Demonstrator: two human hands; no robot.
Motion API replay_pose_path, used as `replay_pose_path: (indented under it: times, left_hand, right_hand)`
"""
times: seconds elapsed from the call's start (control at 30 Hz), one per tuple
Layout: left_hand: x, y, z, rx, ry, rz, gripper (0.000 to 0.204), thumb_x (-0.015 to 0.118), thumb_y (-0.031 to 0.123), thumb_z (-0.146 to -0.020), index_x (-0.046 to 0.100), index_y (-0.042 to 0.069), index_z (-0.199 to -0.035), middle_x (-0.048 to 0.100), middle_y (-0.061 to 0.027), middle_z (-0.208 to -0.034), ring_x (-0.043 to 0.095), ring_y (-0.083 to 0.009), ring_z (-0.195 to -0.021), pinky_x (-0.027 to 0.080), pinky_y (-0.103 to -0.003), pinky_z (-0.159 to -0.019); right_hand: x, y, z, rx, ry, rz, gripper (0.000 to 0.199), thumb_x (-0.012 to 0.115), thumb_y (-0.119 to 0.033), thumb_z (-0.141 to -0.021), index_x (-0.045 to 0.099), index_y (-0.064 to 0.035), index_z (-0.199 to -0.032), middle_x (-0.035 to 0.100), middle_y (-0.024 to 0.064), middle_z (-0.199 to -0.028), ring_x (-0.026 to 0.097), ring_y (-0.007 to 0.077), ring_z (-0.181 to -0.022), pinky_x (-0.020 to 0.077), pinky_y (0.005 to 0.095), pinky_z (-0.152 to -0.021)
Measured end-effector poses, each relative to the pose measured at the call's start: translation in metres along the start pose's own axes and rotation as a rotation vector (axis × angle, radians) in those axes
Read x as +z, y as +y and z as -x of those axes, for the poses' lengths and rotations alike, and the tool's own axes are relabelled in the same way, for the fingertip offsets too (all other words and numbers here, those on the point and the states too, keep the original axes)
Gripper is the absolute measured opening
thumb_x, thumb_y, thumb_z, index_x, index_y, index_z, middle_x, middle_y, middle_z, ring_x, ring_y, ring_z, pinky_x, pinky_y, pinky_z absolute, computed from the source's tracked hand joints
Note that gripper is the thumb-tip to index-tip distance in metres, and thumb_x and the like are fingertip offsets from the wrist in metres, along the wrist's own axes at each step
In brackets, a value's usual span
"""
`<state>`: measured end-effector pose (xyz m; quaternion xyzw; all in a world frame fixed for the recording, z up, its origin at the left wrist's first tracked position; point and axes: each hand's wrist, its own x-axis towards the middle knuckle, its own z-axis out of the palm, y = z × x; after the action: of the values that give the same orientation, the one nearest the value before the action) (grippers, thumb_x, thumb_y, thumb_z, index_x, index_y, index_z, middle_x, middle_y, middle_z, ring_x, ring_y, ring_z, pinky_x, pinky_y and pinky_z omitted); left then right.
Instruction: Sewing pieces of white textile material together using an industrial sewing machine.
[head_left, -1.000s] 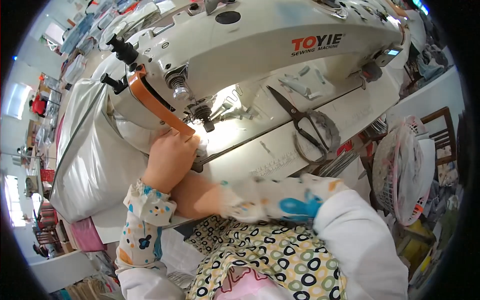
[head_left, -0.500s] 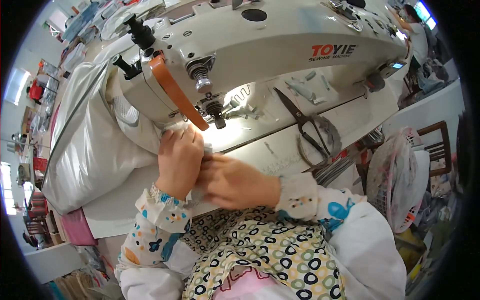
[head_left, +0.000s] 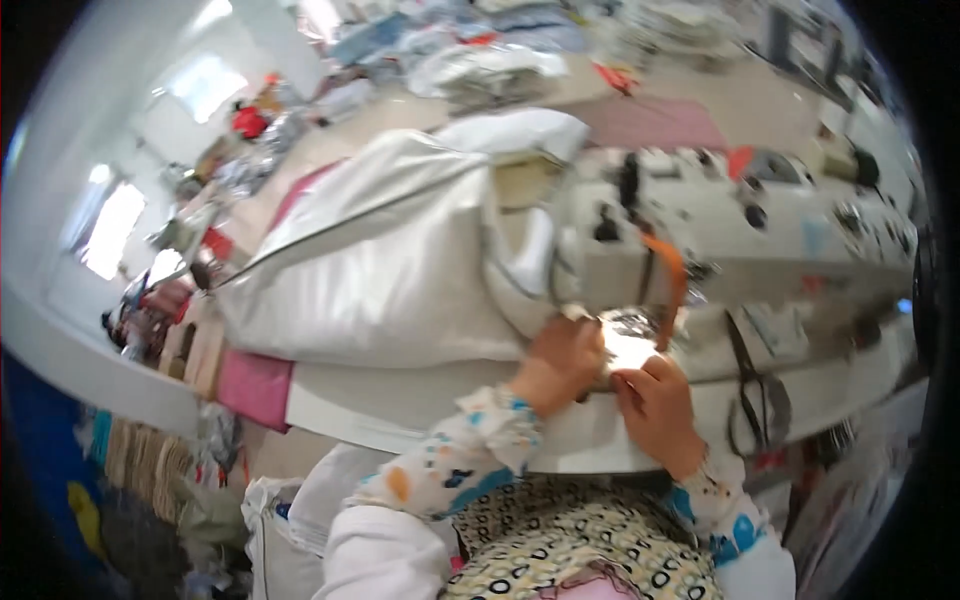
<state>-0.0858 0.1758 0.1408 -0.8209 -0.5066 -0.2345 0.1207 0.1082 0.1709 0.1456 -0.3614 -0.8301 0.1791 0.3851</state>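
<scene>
A large white, shiny fabric piece with dark piping (head_left: 390, 270) lies bunched on the left of the sewing machine (head_left: 740, 225). My left hand (head_left: 562, 362) is closed on its edge, just left of the lit spot under the machine head. On the right of that spot my right hand (head_left: 662, 408) has its thumb and fingers pinched together. Glare and blur hide what lies between those fingertips. An orange strip (head_left: 670, 290) hangs from the machine head close above the right hand. Black scissors (head_left: 748, 385) rest on the machine bed, right of my right hand.
A white table edge (head_left: 370, 405) runs below the fabric, with a pink cloth (head_left: 255, 390) at its left end. Piles of wrapped goods (head_left: 490, 75) stand at the back. Folded beige stacks (head_left: 140, 460) sit low on the left.
The view has swung to the left, so machine and fabric appear farther right. My hands, overlapping before, are now apart, one on each side of the lit spot.
</scene>
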Motion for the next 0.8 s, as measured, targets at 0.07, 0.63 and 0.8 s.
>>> replay_pose_path:
  times: [0.07,0.63,0.8]
  left_hand:
    - [-0.022,0.004,0.001,0.041,0.052,0.049,0.009,0.062,0.011,-0.076,0.062,0.005,-0.082,0.059,-0.0086,-0.086,0.061,-0.0267,-0.085,0.05,-0.041,-0.078]
    - [0.031,-0.021,0.003,0.028,0.011,0.09,0.022,0.063,0.015,-0.075,0.07,0.014,-0.096,0.063,-0.003,-0.086,0.063,-0.0242,-0.09,0.046,-0.041,-0.091]
    - [0.069,-0.006,-0.012,0.075,0.011,0.079,0.018,0.065,0.014,-0.074,0.069,0.014,-0.091,0.06,0.0027,-0.084,0.062,-0.0167,-0.089,0.044,-0.037,-0.09]
  right_hand:
    - [-0.008,-0.02,0.001,-0.021,0.0,-0.003,0.002,0.07,-0.007,-0.083,0.069,-0.0053,-0.084,0.05,0.0088,-0.071,0.051,0.0282,-0.066,0.0392,0.0414,-0.06]
    - [0.035,0.051,-0.007,0.027,-0.014,0.144,0.028,0.064,-0.007,-0.085,0.07,-0.011,-0.111,0.055,0.008,-0.092,0.051,0.0305,-0.091,0.0408,0.0434,-0.079]
    - [0.031,0.09,0.006,0.109,-0.018,0.097,0.017,0.064,-0.011,-0.086,0.068,-0.0108,-0.103,0.051,0.0049,-0.09,0.053,0.0267,-0.093,0.0418,0.0408,-0.08]
